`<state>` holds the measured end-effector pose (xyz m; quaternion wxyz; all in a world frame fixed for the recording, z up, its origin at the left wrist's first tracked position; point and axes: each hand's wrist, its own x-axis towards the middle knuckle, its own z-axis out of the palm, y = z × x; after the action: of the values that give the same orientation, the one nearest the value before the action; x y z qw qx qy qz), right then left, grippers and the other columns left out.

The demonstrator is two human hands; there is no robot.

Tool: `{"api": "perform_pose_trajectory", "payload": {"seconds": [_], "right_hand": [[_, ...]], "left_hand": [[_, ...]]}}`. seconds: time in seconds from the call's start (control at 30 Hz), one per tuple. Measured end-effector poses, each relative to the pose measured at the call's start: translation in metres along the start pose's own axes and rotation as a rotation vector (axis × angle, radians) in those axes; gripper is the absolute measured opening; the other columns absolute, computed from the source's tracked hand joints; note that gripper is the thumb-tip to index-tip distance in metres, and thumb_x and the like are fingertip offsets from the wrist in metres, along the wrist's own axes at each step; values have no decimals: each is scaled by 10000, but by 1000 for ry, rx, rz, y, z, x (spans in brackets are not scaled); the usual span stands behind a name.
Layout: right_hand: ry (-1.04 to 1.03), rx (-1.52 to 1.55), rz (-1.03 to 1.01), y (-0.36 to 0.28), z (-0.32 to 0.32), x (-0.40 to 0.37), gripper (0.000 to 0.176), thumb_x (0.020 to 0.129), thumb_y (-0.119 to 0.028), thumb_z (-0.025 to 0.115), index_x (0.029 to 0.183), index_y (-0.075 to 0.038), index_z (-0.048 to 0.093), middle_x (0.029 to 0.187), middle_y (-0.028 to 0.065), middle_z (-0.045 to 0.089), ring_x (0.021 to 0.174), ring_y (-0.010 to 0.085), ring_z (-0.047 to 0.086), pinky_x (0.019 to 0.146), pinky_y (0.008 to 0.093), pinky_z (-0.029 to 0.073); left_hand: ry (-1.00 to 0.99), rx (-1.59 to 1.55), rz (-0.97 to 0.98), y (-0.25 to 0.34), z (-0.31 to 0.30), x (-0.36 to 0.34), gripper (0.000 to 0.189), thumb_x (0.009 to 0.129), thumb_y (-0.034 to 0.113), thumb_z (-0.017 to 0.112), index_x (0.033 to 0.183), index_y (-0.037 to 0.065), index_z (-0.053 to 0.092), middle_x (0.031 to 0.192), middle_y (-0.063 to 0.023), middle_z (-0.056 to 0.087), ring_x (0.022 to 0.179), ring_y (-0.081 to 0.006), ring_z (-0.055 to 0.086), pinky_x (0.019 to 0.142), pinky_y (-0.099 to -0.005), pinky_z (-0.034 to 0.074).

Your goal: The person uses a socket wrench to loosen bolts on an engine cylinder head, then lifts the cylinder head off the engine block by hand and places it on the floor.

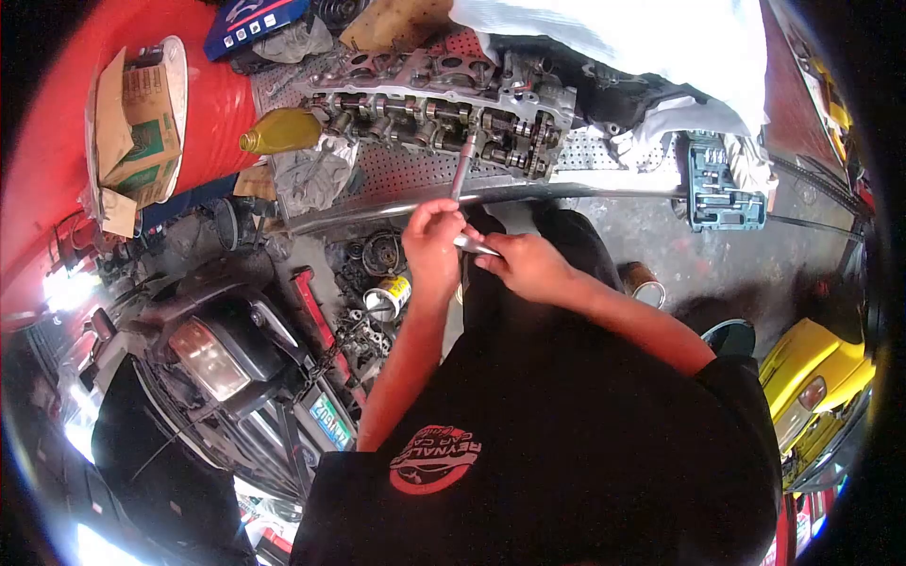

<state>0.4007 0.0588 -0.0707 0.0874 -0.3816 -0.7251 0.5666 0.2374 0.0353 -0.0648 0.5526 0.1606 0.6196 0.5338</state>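
Note:
A cylinder head (434, 118) with exposed camshafts lies on a perforated metal bench top. From its right part a slim metal extension bar (461, 170) runs up toward me. My left hand (434, 247) is closed, its fingers curled around the bar's near end. Beside it, my right hand (528, 266) pinches a shiny metal tool handle (476, 246), which looks like a ratchet handle. The joint between bar and handle is hidden behind my left fingers.
Left of the cylinder head lie a yellowish bottle (281, 130) and a grey rag (313, 176). An open socket set case (722, 184) sits at the bench's right end. Below are a white and yellow can (387, 298), loose parts, and a dark vehicle front (226, 349).

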Motion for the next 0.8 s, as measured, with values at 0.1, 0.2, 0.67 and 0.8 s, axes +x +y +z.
{"api": "perform_pose_trajectory", "payload": {"seconds": [0.1, 0.2, 0.67, 0.8], "right_hand": [[23, 270, -16, 26, 54, 23, 353, 891, -282, 612, 1121, -22, 546, 932, 261, 638, 891, 444, 618, 760, 517, 492], [195, 414, -242, 18, 75, 45, 349, 909, -272, 595, 1101, 10, 523, 951, 267, 633, 937, 454, 603, 797, 520, 477], [140, 404, -84, 10, 67, 39, 345, 938, -281, 554, 1052, 43, 513, 915, 285, 611, 909, 466, 590, 784, 516, 462], [136, 382, -65, 6, 64, 41, 372, 927, -300, 559, 1016, 60, 528, 902, 296, 624, 898, 467, 603, 786, 533, 466]], "left_hand": [[-25, 735, 177, 5, 1, 6, 243, 849, 26, 597, 1088, -5, 569, 820, -90, 620, 671, -165, 610, 633, -307, 512], [-54, 739, 68, 35, 6, 5, 381, 875, 87, 614, 1233, -19, 535, 906, -114, 663, 793, -169, 644, 746, -301, 504], [-406, 851, -811, 99, 21, 84, 191, 948, 88, 521, 1087, -30, 579, 966, -136, 660, 872, -222, 662, 707, -334, 543], [-352, 986, -796, 89, 26, 85, 253, 932, 95, 563, 1162, -12, 564, 972, -121, 659, 832, -212, 657, 701, -318, 541]]}}
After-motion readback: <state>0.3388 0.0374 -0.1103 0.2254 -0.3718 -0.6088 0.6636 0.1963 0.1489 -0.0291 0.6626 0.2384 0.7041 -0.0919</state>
